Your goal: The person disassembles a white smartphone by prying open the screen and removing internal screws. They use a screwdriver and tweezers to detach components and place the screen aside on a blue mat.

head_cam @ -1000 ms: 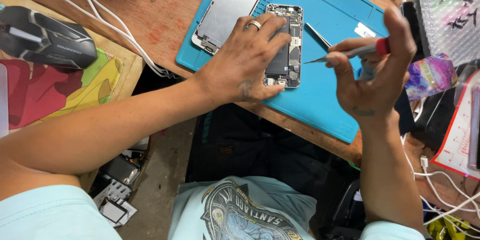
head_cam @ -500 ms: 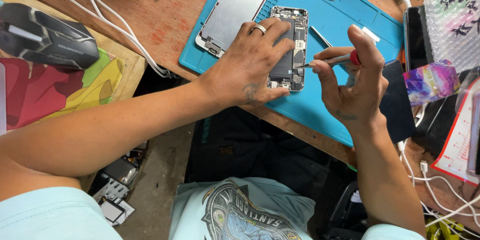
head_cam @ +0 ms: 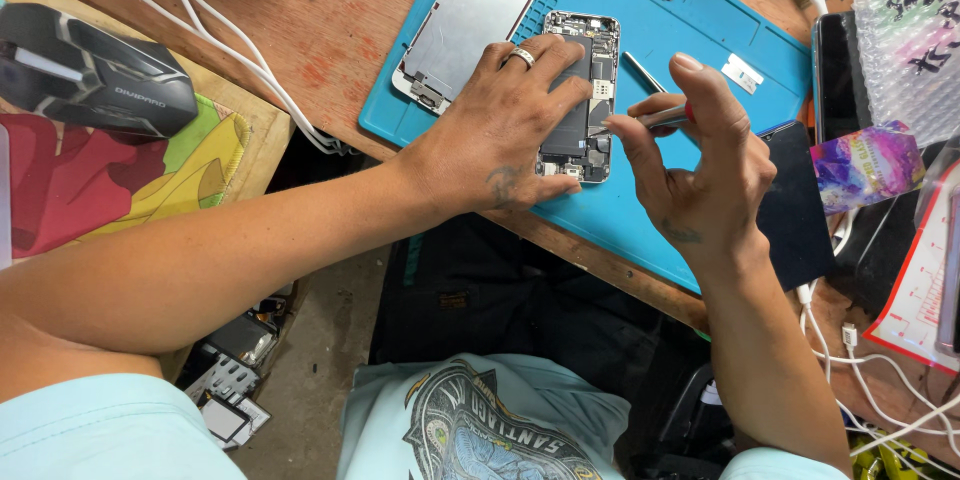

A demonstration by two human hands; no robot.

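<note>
Right hand (head_cam: 700,175) moved in, fingers pinching screwdriver (head_cam: 662,120), tip now at open phone (head_cam: 582,95); left hand (head_cam: 500,130) fingers pressing it flat.

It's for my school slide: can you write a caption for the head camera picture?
Left hand steadies an opened phone on a blue mat while the right hand holds a screwdriver.

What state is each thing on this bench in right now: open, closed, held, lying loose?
Opened phone: back half, insides exposed, flat on the mat.
Left hand: pressed flat on the opened phone.
Right hand: pinching a screwdriver.
Screwdriver: held, tip at the phone's right edge.
Screen panel: detached, lying face down beside the phone.
Blue mat: spread flat on the wooden bench.
Tweezers: lying loose, untouched.
</note>
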